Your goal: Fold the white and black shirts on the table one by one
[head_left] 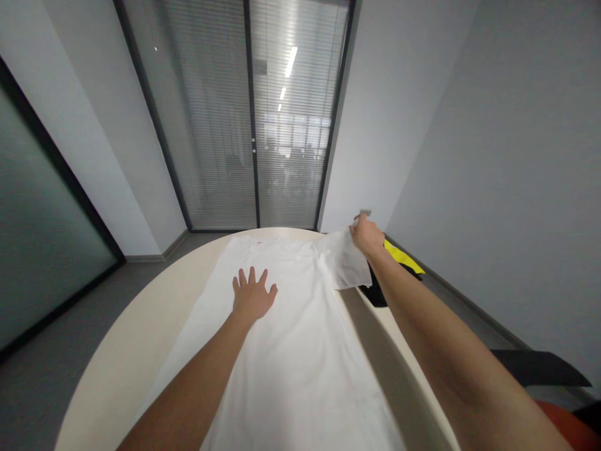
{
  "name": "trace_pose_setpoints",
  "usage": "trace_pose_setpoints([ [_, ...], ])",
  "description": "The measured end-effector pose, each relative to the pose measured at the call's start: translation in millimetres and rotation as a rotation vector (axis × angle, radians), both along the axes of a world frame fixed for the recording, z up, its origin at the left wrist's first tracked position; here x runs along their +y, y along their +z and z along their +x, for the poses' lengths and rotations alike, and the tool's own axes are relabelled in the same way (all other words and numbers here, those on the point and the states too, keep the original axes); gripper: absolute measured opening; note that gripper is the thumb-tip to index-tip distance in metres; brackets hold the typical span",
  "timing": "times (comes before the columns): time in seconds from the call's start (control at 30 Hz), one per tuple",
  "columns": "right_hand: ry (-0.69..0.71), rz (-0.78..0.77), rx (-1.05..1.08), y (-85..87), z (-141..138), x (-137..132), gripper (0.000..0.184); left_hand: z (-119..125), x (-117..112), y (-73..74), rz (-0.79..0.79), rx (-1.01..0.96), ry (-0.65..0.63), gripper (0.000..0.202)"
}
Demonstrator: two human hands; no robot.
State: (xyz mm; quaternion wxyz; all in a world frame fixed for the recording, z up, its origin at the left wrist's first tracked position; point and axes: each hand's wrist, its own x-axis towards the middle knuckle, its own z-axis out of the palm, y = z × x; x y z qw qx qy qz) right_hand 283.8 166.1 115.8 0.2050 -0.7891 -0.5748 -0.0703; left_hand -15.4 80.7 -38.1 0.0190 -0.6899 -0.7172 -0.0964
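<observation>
A white T-shirt point(291, 351) lies spread lengthwise on a round, cream-coloured table point(122, 351). My left hand point(254, 295) rests flat on its upper part with the fingers spread. At the far right, my right hand point(367, 234) pinches the edge of the shirt's sleeve point(345, 257), lifting it above the table. The rest of the sleeve hangs down toward the table's right edge. Faint creases run along the cloth below my left hand. The near end of the shirt runs out of view at the bottom.
Behind the right forearm, something yellow point(401, 257) and black point(373, 293) shows at the table's right edge. A black armrest-like part point(539, 368) and something red point(573, 426) are at lower right. Glass panels with blinds point(291, 181) stand beyond the table, and a grey wall point(516, 188) rises on the right.
</observation>
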Motion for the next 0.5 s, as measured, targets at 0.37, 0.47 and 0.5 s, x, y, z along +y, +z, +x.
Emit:
trace_pose_setpoints([
  [0.37,0.509,-0.037,0.261,-19.8,-83,2,0.051,9,-4,4.7,0.0,-0.01,-0.006,0.069],
  [0.47,0.719,-0.202,0.356,-40.1,-94,1,0.052,8,-4,3.6,0.003,-0.014,0.0,0.069],
  [0.5,0.745,-0.23,0.318,-46.9,-94,0,0.047,8,-3,3.3,0.002,-0.015,0.002,0.069],
])
